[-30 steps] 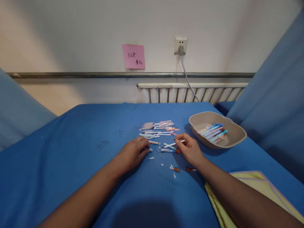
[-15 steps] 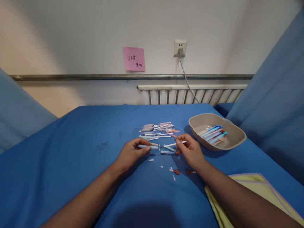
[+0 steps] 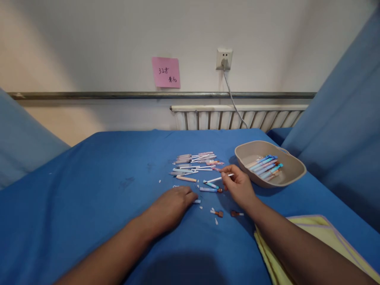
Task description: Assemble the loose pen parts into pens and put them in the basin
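Observation:
My right hand (image 3: pixel 237 184) is closed, pinching a white pen refill (image 3: pixel 218 178) whose dark tip points left. Palm down on the blue cloth, my left hand (image 3: pixel 173 206) is closed over a pale blue pen barrel (image 3: pixel 197 201); only the barrel's right end shows past the fingers. Between the hands lie a blue pen barrel (image 3: pixel 208 190) with a brown end and a teal-ended barrel (image 3: pixel 211 184). Beyond them, a peach barrel (image 3: pixel 186 179) lies beside grey barrels and white refills (image 3: pixel 196 166). Small white tips (image 3: pixel 216 221) and brown pen tops (image 3: pixel 219 213) are scattered nearer me.
A beige basket (image 3: pixel 242 158) with several assembled pens (image 3: pixel 267 166) stands at the right. A folded yellow cloth (image 3: pixel 308 237) lies under my right forearm. Behind the blue-covered surface (image 3: pixel 89 190) are a radiator (image 3: pixel 208 118), a wall rail and a plugged-in cord.
My left hand has moved down toward me and turned palm down on the cloth with the pen barrel. My right hand still holds the refill, almost in place.

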`<act>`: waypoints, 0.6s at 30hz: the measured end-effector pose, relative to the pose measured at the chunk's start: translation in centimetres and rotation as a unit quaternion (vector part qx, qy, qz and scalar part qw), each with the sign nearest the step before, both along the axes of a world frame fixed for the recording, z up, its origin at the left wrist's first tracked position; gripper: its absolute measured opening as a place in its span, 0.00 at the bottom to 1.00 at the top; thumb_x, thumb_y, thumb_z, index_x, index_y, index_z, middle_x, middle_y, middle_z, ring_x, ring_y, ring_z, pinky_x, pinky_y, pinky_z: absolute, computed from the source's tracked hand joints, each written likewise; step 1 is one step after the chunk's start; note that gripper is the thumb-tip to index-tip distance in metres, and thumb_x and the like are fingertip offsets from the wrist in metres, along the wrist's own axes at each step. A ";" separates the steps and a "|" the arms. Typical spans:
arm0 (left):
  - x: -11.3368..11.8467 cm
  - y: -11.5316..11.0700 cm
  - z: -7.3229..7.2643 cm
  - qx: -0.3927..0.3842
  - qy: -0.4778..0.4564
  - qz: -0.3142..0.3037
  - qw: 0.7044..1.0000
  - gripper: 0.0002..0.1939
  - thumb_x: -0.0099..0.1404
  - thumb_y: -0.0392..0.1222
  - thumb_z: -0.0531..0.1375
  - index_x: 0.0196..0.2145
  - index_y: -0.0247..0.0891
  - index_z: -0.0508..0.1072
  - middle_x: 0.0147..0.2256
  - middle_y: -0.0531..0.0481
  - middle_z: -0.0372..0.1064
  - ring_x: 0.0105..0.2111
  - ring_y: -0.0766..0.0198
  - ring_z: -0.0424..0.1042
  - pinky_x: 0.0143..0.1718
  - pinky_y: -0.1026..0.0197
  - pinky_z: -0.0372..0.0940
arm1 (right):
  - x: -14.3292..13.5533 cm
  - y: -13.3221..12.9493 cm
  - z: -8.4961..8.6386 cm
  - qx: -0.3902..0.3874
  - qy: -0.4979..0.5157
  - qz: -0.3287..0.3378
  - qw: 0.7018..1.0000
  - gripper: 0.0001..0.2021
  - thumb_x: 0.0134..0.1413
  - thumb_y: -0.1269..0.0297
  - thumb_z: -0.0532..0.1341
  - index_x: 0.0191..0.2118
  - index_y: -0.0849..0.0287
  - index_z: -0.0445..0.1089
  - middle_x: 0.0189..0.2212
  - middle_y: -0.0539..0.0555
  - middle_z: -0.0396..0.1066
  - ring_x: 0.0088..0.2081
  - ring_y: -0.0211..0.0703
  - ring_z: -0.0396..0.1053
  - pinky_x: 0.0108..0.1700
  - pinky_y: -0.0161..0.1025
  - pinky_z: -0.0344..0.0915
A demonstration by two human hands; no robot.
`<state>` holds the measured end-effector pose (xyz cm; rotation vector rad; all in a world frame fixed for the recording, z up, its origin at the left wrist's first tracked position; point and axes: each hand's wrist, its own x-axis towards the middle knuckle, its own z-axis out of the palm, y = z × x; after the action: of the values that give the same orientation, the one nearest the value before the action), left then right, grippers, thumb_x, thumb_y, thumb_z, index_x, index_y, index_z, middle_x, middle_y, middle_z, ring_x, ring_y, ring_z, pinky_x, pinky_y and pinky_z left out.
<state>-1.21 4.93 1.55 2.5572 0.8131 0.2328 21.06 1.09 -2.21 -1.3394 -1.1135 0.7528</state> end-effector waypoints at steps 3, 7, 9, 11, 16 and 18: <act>0.7 0.0 0.0 0.023 0.012 0.005 1.000 0.10 0.64 0.36 0.50 0.42 0.40 0.67 0.39 0.46 0.66 0.39 0.58 0.66 0.41 0.59 0.60 | -0.2 0.2 0.1 -0.007 0.042 0.003 0.999 0.11 0.47 0.54 0.59 0.31 0.57 0.65 0.16 0.44 0.61 0.17 0.35 0.60 0.21 0.32 0.59; 1.6 1.0 -0.6 0.051 0.024 -0.017 0.998 0.09 0.63 0.36 0.52 0.41 0.41 0.68 0.39 0.47 0.64 0.39 0.59 0.64 0.41 0.60 0.59 | -0.2 0.4 0.2 -0.008 0.069 -0.001 0.998 0.12 0.48 0.54 0.59 0.31 0.59 0.65 0.15 0.44 0.60 0.17 0.34 0.59 0.21 0.31 0.58; 1.9 1.4 -1.0 0.048 0.041 -0.030 0.998 0.08 0.65 0.38 0.52 0.38 0.42 0.70 0.36 0.49 0.64 0.37 0.60 0.65 0.39 0.62 0.59 | -0.1 0.4 0.0 -0.006 0.070 -0.001 0.998 0.12 0.48 0.54 0.59 0.31 0.59 0.65 0.15 0.44 0.61 0.17 0.33 0.59 0.21 0.31 0.58; 2.1 1.5 -1.3 0.047 0.050 -0.030 0.997 0.07 0.65 0.39 0.52 0.37 0.41 0.70 0.35 0.49 0.64 0.36 0.61 0.65 0.37 0.63 0.59 | -0.2 0.5 -0.1 -0.007 0.068 0.005 0.998 0.12 0.48 0.54 0.59 0.31 0.59 0.65 0.15 0.44 0.61 0.17 0.34 0.59 0.20 0.31 0.58; 2.5 1.0 -1.6 0.043 0.038 -0.013 0.998 0.06 0.65 0.39 0.52 0.36 0.41 0.69 0.36 0.49 0.64 0.36 0.61 0.66 0.36 0.64 0.59 | -0.5 0.4 -0.3 -0.012 0.079 0.017 0.997 0.13 0.48 0.53 0.60 0.32 0.58 0.65 0.15 0.43 0.60 0.16 0.34 0.60 0.20 0.32 0.59; 2.4 0.9 -1.8 0.023 0.004 0.002 1.000 0.06 0.65 0.38 0.51 0.36 0.40 0.68 0.37 0.49 0.65 0.37 0.61 0.65 0.37 0.63 0.59 | -0.5 0.3 -0.1 -0.009 0.080 0.017 0.997 0.13 0.48 0.53 0.60 0.33 0.58 0.65 0.15 0.43 0.61 0.16 0.34 0.61 0.20 0.32 0.60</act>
<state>1.18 5.85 -0.22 2.6009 0.8250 0.2457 20.57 1.38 -2.36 -1.2552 -1.0059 0.8806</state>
